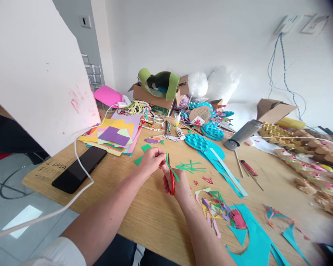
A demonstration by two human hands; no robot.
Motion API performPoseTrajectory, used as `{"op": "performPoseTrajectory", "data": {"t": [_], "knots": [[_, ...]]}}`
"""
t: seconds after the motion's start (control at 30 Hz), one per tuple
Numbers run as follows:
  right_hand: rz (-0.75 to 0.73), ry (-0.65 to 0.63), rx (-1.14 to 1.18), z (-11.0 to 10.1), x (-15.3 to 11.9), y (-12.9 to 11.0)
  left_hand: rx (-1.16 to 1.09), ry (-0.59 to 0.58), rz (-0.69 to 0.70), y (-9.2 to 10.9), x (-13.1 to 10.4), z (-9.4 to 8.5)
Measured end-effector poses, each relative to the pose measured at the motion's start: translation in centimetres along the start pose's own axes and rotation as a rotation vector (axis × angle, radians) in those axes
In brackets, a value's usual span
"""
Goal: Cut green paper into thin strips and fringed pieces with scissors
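My right hand (180, 184) is closed around the red handles of a pair of scissors (172, 181), whose blades point away from me. Close beside it, my left hand (154, 159) pinches a narrow green paper strip (175, 175) that runs past the blades. Whether the blades are touching the strip I cannot tell. Cut green strips (191, 167) lie in a loose pile just right of my hands. Green paper pieces (138, 160) rest on the table behind my left hand. Small red paper scraps (208, 180) lie to the right.
A black phone (80, 170) and a white cable (81, 162) lie at left, near stacked coloured paper (115, 136). Glue bottles (180, 133) stand and lie behind my hands. A metal flask (243, 135) lies at right. Blue offcuts (255, 236) and mixed scraps (213, 208) are at front right.
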State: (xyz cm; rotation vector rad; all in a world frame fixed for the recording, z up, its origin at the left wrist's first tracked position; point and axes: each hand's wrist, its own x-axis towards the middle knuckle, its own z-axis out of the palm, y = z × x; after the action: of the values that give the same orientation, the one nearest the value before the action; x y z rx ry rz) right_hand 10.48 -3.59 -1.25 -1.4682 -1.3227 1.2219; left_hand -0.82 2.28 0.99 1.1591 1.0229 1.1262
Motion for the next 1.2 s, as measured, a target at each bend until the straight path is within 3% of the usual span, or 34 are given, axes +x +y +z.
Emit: {"op": "performPoseTrajectory", "data": {"t": [0.23, 0.53, 0.7, 0.83, 0.93, 1.0, 1.1, 1.2], "knots": [[0.006, 0.126, 0.004, -1.0, -0.3, -1.6, -0.132, 0.033, -0.023, 0.4, 0.0, -0.5], [-0.046, 0.361, 0.068, -2.7, -1.5, -4.8, -0.21, 0.075, 0.123, 0.1, 0.4, -1.1], [-0.084, 0.508, 0.083, -4.4, -4.1, -6.7, -0.198, 0.059, 0.135, 0.0, 0.5, -1.2], [-0.065, 0.587, 0.024, -6.1, -6.8, -5.7, -0.195, 0.026, 0.092, 0.4, 0.1, -0.9], [-0.016, 0.547, 0.141, -7.2, -8.0, -3.4, -0.184, 0.005, 0.072, 0.6, -0.2, -0.6], [0.061, 0.495, 0.348, -8.0, -8.4, -1.9, -0.185, -0.005, 0.065, 0.5, -0.2, -0.4], [0.211, 0.334, 0.746, -8.9, -8.9, -0.8, -0.178, -0.009, 0.057, 0.4, -0.2, -0.3], [0.284, 0.148, 0.94, -9.2, -9.4, -0.8, -0.161, -0.005, 0.054, 0.2, -0.2, -0.3]]}}
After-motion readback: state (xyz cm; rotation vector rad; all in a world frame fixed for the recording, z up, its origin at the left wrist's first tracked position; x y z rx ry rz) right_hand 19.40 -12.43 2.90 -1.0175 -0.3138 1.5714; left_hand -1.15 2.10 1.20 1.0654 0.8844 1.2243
